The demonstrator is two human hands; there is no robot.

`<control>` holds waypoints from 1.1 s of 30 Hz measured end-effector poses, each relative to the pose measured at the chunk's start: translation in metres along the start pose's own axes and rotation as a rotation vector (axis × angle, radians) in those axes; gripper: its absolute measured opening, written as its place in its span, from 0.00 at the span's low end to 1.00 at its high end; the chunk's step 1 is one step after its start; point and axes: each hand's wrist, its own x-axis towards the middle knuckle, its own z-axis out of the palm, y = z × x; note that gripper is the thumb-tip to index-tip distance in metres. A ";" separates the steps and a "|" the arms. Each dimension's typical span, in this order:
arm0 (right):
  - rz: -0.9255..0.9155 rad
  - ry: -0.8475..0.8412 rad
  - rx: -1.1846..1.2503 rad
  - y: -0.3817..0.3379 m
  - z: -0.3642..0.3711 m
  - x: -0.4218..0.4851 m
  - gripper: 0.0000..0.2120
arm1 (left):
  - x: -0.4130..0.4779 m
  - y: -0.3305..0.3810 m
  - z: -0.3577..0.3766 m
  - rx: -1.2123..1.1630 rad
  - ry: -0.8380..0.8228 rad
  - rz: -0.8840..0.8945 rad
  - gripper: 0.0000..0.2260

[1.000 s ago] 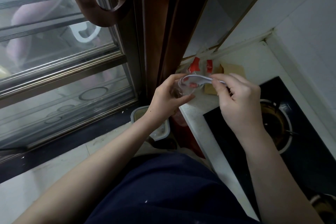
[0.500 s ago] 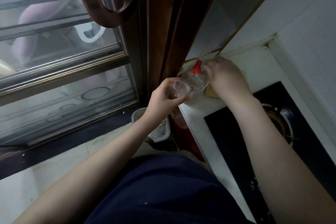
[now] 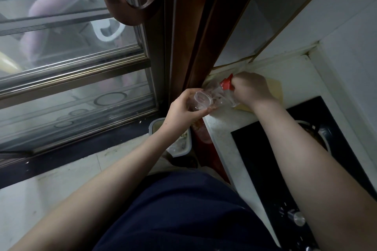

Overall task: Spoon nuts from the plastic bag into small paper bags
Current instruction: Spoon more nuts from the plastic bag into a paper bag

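Note:
A clear plastic bag (image 3: 223,97) with a red printed top lies on the white counter (image 3: 224,126) by the door frame. My right hand (image 3: 251,87) is closed on the bag's red top edge. In front of the bag's mouth, at the counter's left edge, my left hand (image 3: 180,111) grips a clear plastic scoop (image 3: 202,100) with its round bowl facing me. A tan paper bag (image 3: 275,88) lies flat behind my right hand, mostly hidden. No nuts are clearly visible inside the bag.
A black gas hob (image 3: 271,155) with a burner (image 3: 320,134) and a metal knob (image 3: 298,219) fills the counter to the right. A white lidded bin (image 3: 180,147) stands on the floor below my left wrist. A brown door frame (image 3: 189,36) and glass sliding door rise behind.
My right hand let go of the scoop's handle and moved back to the bag's red top. My left hand has kept the scoop and stayed roughly in place.

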 end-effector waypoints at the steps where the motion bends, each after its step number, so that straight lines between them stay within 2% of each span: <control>1: 0.001 -0.002 -0.012 -0.001 0.002 -0.001 0.06 | 0.000 0.000 0.000 -0.003 0.002 -0.004 0.25; 4: 0.011 0.005 0.029 -0.004 0.009 -0.004 0.05 | -0.001 0.002 0.000 -0.014 0.011 -0.017 0.25; 6: 0.017 -0.002 0.082 -0.007 0.016 -0.007 0.09 | -0.001 0.001 0.000 -0.021 0.013 -0.027 0.24; 10: 0.070 -0.066 0.158 -0.007 0.026 -0.007 0.11 | -0.001 -0.002 -0.003 -0.006 0.015 -0.057 0.23; 14: 0.200 -0.175 0.167 0.001 0.031 -0.003 0.13 | 0.001 -0.006 -0.003 0.014 -0.007 -0.111 0.24; 17: 0.358 -0.230 0.306 0.010 0.039 0.006 0.09 | 0.001 -0.008 -0.003 0.035 -0.028 -0.143 0.25; 19: 0.450 -0.248 0.421 0.015 0.043 0.010 0.12 | 0.002 -0.009 -0.003 0.045 -0.041 -0.154 0.26; 23: 0.568 -0.153 0.787 0.028 0.048 0.007 0.16 | 0.004 -0.009 -0.003 0.064 -0.049 -0.165 0.26; 25: 0.606 -0.115 0.881 0.036 0.048 0.005 0.18 | 0.005 -0.009 -0.002 0.073 -0.060 -0.169 0.26; 31: 0.680 -0.093 0.857 0.052 0.035 -0.001 0.09 | 0.009 -0.009 0.005 0.077 -0.101 -0.168 0.25; 33: 0.710 -0.069 0.802 0.054 0.026 -0.005 0.10 | 0.010 -0.009 0.008 0.067 -0.122 -0.173 0.25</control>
